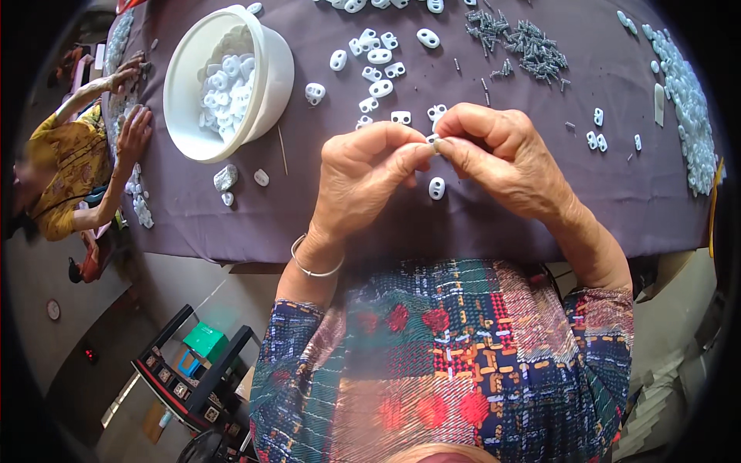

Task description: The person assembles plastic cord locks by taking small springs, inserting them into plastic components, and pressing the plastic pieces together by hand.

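Here, on the near side of the desk (231, 241), lies one white toggle (437, 188). Just beyond it, the fingers of our left hand (361, 171) and right hand (505, 158) meet, pinching a second toggle (432, 140) between their tips. Farther off, we have more toggles (380, 89) scattered loose, a white tub (278, 73) of white pieces (228, 91) to the left and a pile of springs (536, 50) to the right

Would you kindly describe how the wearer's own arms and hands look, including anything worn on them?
The left hand and right hand are ungloved. A thin silver-coloured bangle circles the left wrist. Multicoloured patterned sleeves, largely navy with white, orange and red, leave the lower forearms uncovered.
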`<state>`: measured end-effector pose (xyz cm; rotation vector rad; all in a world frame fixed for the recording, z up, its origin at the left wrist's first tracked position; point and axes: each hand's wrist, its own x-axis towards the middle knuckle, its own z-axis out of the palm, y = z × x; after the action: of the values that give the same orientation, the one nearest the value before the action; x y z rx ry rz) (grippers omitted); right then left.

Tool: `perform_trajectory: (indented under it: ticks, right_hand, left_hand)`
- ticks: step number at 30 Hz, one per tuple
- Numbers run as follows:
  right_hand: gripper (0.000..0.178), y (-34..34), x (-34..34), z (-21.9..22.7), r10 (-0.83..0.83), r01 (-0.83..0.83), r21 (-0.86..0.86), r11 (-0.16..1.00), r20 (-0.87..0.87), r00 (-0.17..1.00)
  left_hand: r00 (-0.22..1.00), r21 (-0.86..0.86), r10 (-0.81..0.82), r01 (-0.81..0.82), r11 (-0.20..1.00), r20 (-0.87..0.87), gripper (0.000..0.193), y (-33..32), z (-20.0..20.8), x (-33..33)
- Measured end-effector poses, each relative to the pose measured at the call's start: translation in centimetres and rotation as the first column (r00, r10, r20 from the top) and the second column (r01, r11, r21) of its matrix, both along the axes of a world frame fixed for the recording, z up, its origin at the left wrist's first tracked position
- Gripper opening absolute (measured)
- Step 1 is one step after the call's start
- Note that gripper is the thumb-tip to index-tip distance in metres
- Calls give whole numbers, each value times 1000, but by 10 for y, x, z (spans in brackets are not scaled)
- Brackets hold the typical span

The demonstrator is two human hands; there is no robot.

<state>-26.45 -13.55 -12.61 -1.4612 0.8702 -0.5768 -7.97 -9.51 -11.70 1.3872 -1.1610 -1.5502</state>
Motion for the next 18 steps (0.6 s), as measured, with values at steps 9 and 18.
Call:
perform_trajectory:
  ticks: [9, 18]
  right_hand:
    - [12, -3, 0, 0, -79, 66, 137, 988, 95, 992]
    - [15, -5, -1, 4, -110, 96, 137, 986, 96, 989]
  left_hand:
    - [986, -245, 154, -135, 960, 62, 15, 6, 0, -5]
    - [644, -424, 88, 389, 818, 760, 24, 28, 5, -3]
